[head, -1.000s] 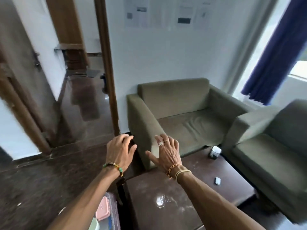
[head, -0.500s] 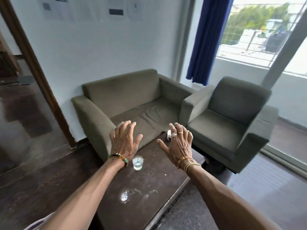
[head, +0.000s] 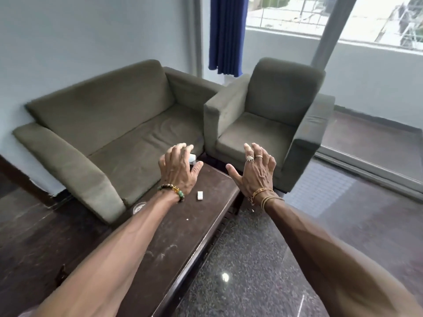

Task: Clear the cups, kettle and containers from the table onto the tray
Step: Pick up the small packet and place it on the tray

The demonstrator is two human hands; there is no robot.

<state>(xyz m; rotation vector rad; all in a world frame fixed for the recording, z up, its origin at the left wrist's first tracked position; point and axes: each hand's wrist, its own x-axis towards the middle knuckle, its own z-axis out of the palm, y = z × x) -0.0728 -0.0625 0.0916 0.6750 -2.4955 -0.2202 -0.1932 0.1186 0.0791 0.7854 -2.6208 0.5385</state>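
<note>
Reaching toward the far end of the table (head: 174,248), the left hand (head: 177,170) had its fingers curled and spread above a small cup (head: 191,159), not yet closed on it; whether any fingertip touched the rim could not be told. The cup sat just beyond the left thumb, mostly hidden behind the palm, so only a pale upper part showed. It looked small and light, probably thin-walled, and a pinch around its sides below the rim seemed the safest hold; what was in it could not be seen, so keeping it upright would be wise. The right hand (head: 256,170) hung open and empty beside the table's far corner, fingers splayed, holding nothing. Just below the left wrist lay a small white block (head: 199,195), flat and rigid by its look. A drinking glass (head: 139,207) stood behind the left forearm near the sofa (head: 103,124), half hidden, likely slippery and breakable; its contents could not be made out. No tray was in view.
</note>
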